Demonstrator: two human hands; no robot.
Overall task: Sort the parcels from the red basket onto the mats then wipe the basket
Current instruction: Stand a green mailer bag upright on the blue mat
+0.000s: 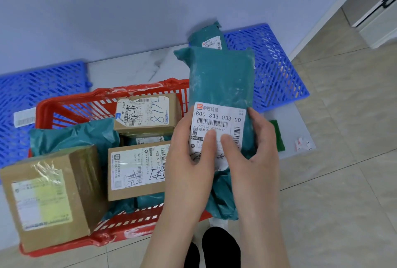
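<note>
Low in the centre of the frame, the left hand (191,149) and right hand (255,145) both grasp a teal bag (221,78), thumbs pressed on its white label (217,119). The bag is held upright, covering the right end of the red basket (71,104) and part of the right mat (277,63). A second teal bag (206,35) lies on that mat, half hidden behind the held one.

The basket, on the floor at centre left, holds three brown boxes (137,171) and more teal bags (75,136). The left mat (38,87) lies behind it, carrying a loose label (24,119). A green cloth (278,136) peeks out beside the right hand. Black shoes (221,246) show at the bottom.
</note>
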